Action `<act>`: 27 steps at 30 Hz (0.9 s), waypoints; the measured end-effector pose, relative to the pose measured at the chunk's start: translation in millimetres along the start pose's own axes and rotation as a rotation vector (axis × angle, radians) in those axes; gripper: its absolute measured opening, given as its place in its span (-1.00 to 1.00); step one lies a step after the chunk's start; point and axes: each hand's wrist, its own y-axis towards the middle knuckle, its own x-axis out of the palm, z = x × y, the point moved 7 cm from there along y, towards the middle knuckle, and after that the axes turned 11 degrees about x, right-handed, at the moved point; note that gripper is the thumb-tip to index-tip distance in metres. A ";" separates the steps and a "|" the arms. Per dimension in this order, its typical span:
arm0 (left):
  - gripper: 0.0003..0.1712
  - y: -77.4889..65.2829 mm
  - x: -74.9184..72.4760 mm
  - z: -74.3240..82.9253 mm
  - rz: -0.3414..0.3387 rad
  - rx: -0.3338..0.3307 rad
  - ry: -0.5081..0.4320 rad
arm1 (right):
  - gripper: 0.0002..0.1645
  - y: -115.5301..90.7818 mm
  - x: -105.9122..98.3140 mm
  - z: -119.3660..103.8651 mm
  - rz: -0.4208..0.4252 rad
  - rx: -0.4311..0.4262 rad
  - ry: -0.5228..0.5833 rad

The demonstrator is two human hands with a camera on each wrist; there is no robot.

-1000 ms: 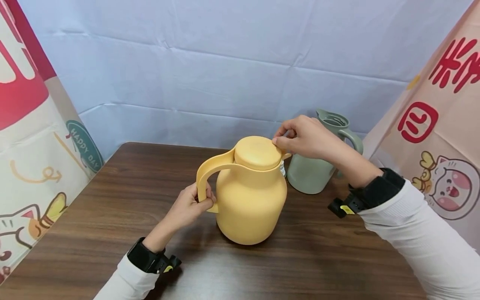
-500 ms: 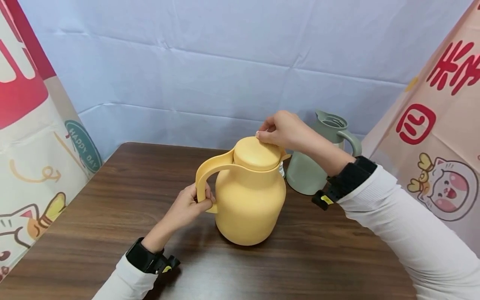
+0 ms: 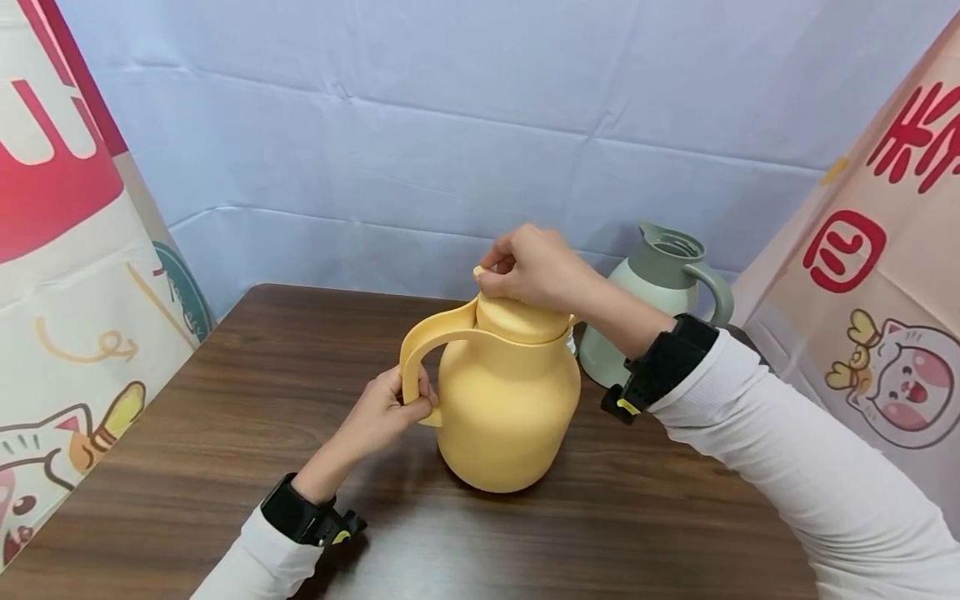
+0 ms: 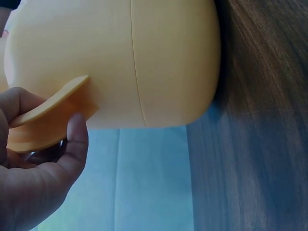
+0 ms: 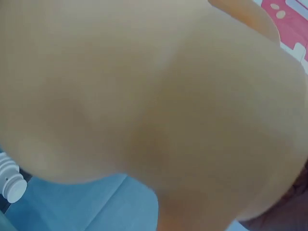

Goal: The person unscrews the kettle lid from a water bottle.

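A yellow vacuum jug [image 3: 506, 408] stands upright on the wooden table. My left hand [image 3: 382, 412] grips its handle [image 3: 412, 358] low down, thumb near the lower end; the left wrist view shows the fingers around the handle [image 4: 57, 115]. Above the jug, my right hand [image 3: 532, 271] pinches the yellow lid [image 3: 521, 323] by its top with curled fingers. A small yellow edge sticks up at the fingertips, and the lid looks slightly raised and tilted. The jug's body [image 5: 144, 96] fills the right wrist view, blurred.
A green jug [image 3: 637, 308] without a lid stands behind at the right. A white ribbed stopper [image 5: 13, 185] lies behind the yellow jug, mostly hidden in the head view. A pale blue cloth [image 3: 375, 150] hangs behind the table [image 3: 337, 325], and printed cloths hang at both sides.
My right hand has moved left from the lid's right rim across its top to the far left part. The lid has tipped up a little there. The left hand keeps its grip.
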 end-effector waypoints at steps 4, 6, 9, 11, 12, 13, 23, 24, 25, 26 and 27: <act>-0.87 0.5 -0.2 -0.9 0.007 -0.011 0.000 | -0.69 -3.3 5.0 -6.5 -0.015 -0.035 -0.001; -0.87 0.3 -0.8 -1.3 0.011 -0.015 0.004 | -0.73 -5.2 7.1 -11.2 -0.022 -0.066 -0.009; -0.87 0.9 -1.1 -1.6 0.011 -0.016 0.011 | -0.76 -9.1 9.5 -18.2 -0.018 -0.124 -0.024; -0.87 1.5 -1.1 -1.7 0.007 -0.012 0.011 | -0.77 -12.8 10.8 -22.0 0.004 -0.173 -0.032; -0.87 1.8 -1.0 -1.9 0.004 -0.010 0.010 | -0.78 -14.8 11.6 -23.3 0.015 -0.200 -0.035; -0.87 1.9 -1.1 -2.0 0.003 -0.009 0.009 | -0.79 -17.0 12.2 -24.7 0.028 -0.230 -0.036; -0.87 2.1 -1.6 -2.4 0.013 -0.021 0.013 | -0.83 -36.8 14.3 -28.4 0.164 -0.455 -0.046; -0.87 2.3 -1.3 -2.5 0.013 -0.022 0.013 | -0.83 -39.1 13.8 -28.3 0.176 -0.474 -0.045; -0.87 2.5 -1.1 -2.6 0.011 -0.021 0.014 | -0.83 -41.5 13.4 -28.2 0.188 -0.491 -0.045; -0.87 2.9 -0.8 -2.5 0.010 -0.018 0.014 | -0.82 -44.2 12.9 -27.9 0.198 -0.507 -0.042; -0.87 3.3 -0.7 -2.4 0.010 -0.015 0.015 | -0.83 -47.3 12.4 -28.1 0.206 -0.527 -0.039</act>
